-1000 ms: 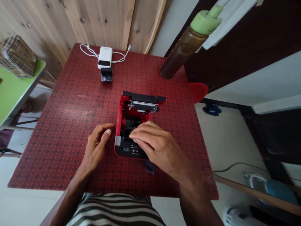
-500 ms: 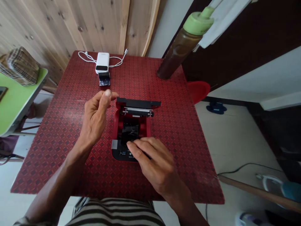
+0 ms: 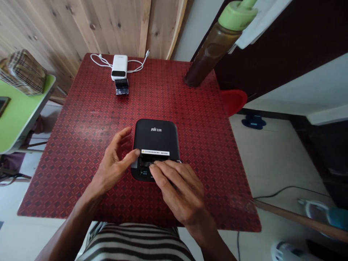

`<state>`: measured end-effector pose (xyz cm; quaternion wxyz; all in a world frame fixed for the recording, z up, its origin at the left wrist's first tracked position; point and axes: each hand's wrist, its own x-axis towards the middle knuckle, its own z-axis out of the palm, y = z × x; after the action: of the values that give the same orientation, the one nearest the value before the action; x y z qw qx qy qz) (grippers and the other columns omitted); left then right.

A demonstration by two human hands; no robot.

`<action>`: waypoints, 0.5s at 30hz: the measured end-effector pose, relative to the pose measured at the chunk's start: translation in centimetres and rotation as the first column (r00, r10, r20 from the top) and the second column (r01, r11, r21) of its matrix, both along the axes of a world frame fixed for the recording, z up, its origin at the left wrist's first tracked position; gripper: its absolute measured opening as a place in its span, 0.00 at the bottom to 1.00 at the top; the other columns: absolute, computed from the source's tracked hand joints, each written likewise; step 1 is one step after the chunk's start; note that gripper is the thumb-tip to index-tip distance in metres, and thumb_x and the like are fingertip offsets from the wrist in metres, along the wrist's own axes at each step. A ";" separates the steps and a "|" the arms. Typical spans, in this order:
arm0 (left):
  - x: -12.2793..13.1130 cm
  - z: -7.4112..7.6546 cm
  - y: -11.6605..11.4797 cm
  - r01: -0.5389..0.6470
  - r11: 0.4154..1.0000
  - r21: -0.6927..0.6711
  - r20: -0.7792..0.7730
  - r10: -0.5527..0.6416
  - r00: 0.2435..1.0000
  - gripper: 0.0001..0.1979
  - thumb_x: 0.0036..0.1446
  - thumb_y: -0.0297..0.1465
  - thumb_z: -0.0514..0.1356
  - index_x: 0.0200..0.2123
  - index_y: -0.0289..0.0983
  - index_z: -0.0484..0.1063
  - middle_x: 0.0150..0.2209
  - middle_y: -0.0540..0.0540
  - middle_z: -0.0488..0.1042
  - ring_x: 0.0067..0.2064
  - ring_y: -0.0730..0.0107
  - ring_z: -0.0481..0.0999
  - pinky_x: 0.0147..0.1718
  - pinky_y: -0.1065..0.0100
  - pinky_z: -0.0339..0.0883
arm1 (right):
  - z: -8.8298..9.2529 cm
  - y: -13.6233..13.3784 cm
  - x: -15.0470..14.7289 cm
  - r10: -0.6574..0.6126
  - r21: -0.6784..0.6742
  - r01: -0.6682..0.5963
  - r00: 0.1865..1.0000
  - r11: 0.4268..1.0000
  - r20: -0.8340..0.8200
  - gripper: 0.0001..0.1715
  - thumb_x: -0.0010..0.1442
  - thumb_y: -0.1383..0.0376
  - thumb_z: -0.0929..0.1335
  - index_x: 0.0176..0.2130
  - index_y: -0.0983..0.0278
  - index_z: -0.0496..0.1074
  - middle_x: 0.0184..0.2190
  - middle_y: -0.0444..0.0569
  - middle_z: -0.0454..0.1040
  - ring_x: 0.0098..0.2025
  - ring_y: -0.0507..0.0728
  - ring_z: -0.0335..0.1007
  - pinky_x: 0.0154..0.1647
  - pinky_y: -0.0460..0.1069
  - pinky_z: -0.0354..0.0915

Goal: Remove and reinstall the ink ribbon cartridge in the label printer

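A small black and red label printer [image 3: 154, 139] lies on the table in front of me. Its black lid is lowered, with a narrow gap along the front edge under a white warning sticker [image 3: 155, 152]. A glossy black label strip [image 3: 146, 162] shows in that gap. My right hand [image 3: 182, 188] has its fingers pressed together on the strip's end at the front of the printer, hiding part of the panel. My left hand [image 3: 115, 163] is at the printer's left side, fingers spread and curved, its thumb touching the lid's front left corner.
On the red patterned table [image 3: 95, 119], a white power bank [image 3: 119, 66] with a white cable lies at the back, a black strip piece [image 3: 121, 87] against it. A brown bottle with a green cap [image 3: 209, 50] stands at the back right. A green table [image 3: 27, 112] adjoins on the left.
The printer's lid has swung from raised down over the black roll inside. My left hand has come down from the lid's upper left to its front corner. My right hand stays at the front.
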<state>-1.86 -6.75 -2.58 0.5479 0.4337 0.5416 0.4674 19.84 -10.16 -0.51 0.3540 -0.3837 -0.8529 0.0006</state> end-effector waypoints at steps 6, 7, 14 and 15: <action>0.2 -0.3 -0.1 0.045 0.999 0.005 0.108 -0.045 0.993 0.32 0.65 0.42 0.76 0.69 0.41 0.76 0.72 0.37 0.79 0.74 0.42 0.76 0.76 0.43 0.68 | -0.3 0.1 -0.1 0.003 0.041 -0.002 1.000 0.999 -0.017 0.11 0.79 0.77 0.68 0.53 0.68 0.80 0.43 0.52 0.91 0.45 0.59 0.87 0.47 0.55 0.77; 0.3 -0.3 0.0 0.044 0.999 0.007 0.108 -0.044 0.993 0.32 0.65 0.42 0.76 0.69 0.41 0.77 0.71 0.37 0.79 0.74 0.42 0.76 0.75 0.43 0.69 | -0.3 0.1 0.0 0.000 0.031 0.000 1.000 1.000 -0.019 0.11 0.78 0.77 0.69 0.54 0.68 0.80 0.44 0.52 0.91 0.46 0.59 0.87 0.48 0.55 0.77; 0.3 -0.3 -0.3 0.049 0.999 -0.004 0.110 -0.048 0.993 0.32 0.65 0.41 0.75 0.70 0.43 0.76 0.72 0.38 0.79 0.73 0.42 0.77 0.72 0.45 0.74 | -0.7 -0.7 1.3 -0.230 -0.051 0.228 0.973 0.972 -0.022 0.19 0.79 0.66 0.72 0.66 0.66 0.76 0.52 0.55 0.91 0.61 0.66 0.85 0.61 0.60 0.71; 0.3 -0.3 -0.3 0.050 0.999 -0.003 0.105 -0.049 0.993 0.32 0.66 0.41 0.75 0.70 0.43 0.76 0.72 0.38 0.78 0.73 0.43 0.77 0.72 0.45 0.73 | -0.9 -0.8 1.3 -0.245 -0.065 0.244 0.969 0.968 -0.014 0.20 0.80 0.64 0.71 0.67 0.66 0.75 0.52 0.55 0.91 0.60 0.67 0.85 0.61 0.60 0.70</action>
<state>-1.59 -7.03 -2.90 0.5883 0.4201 0.5024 0.4743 21.17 -11.00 -1.43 0.3484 -0.4967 -0.7949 -0.0121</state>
